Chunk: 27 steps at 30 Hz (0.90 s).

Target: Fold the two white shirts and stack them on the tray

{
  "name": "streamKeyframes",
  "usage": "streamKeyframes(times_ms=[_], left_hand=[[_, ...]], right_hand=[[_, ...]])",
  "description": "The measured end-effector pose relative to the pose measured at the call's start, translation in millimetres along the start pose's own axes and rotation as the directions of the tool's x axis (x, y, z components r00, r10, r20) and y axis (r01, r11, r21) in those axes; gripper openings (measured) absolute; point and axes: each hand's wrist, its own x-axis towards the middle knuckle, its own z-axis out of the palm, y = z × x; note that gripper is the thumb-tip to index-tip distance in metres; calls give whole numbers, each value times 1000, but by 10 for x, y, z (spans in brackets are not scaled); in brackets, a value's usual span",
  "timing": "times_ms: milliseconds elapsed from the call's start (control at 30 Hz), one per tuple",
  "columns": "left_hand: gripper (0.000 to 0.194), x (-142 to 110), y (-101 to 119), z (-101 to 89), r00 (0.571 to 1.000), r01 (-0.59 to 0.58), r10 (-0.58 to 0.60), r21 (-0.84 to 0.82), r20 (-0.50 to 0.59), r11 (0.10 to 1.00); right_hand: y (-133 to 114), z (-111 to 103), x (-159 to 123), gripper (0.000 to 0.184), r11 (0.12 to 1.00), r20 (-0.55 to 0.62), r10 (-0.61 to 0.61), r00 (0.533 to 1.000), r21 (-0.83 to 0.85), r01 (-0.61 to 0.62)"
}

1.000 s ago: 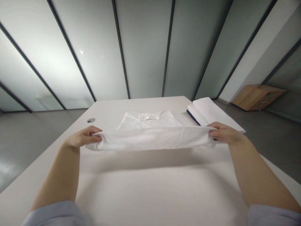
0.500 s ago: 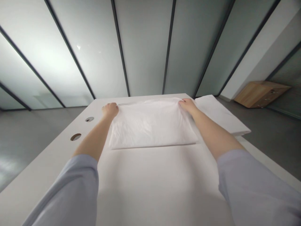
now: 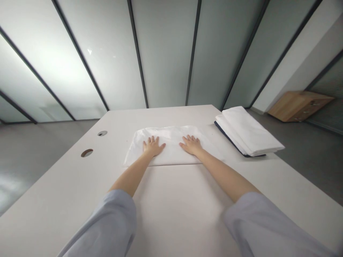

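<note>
A folded white garment [image 3: 171, 140], probably a shirt, lies flat in the middle of the white table [image 3: 80, 182]. My left hand [image 3: 152, 147] rests palm down on its near left part, fingers spread. My right hand [image 3: 191, 145] presses flat on its near right part, also with spread fingers. Neither hand grips the cloth. To the right, beyond my right hand, lies a neat stack of folded white cloth [image 3: 248, 130] with dark navy trim along its lower edge.
Two round cable holes [image 3: 87, 153] sit in the table's left side. Beyond the table's far edge stands a frosted glass wall [image 3: 166, 53]. A low wooden cabinet [image 3: 300, 106] stands on the grey floor at the far right.
My hands have let go of the garment's far edge and come back toward me, now lying flat on it. The garment lies flat and folded, and the table shows more in front of it.
</note>
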Motion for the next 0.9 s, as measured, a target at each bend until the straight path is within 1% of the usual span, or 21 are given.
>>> streamKeyframes(times_ms=[67,167,233,300,533,567,633,700,733,800,900], left_hand=[[80,-33,-192,25,999,33,-33,13,-20,999],[79,-99,-479,13,995,96,-95,33,-44,995],[78,-153,-600,6,991,126,-124,39,-56,991],[77,-204,-652,8,989,139,-136,36,-66,990],[73,-274,-639,3,987,119,-116,23,-108,993],[71,-276,-637,0,990,90,-87,23,-107,996],[65,-281,-630,-2,996,-19,21,23,-89,1000],[60,-291,-611,-9,989,-135,136,20,-50,991],[58,-298,-596,-20,985,-169,170,17,-33,985],[54,-316,-550,-71,983,-184,184,22,-6,983],[54,-348,-439,-215,990,-139,137,81,33,987]], right_hand=[[127,24,-37,68,999,13,38,999,0,-38],[337,34,-86,67,999,-22,52,998,-9,-52],[437,42,-119,64,998,-47,57,997,-11,-58],[488,54,-149,61,998,-59,56,997,-7,-56],[453,38,-207,58,999,-57,52,997,1,-52],[443,26,-215,58,998,-52,57,997,-1,-57],[426,-7,-233,58,998,-47,65,997,-8,-65],[411,-57,-247,56,998,-37,55,998,-12,-56],[403,-90,-253,54,999,-24,49,998,-15,-50],[385,-168,-259,53,998,10,47,999,-32,-46],[342,-296,-262,54,993,67,73,995,-97,-67]])
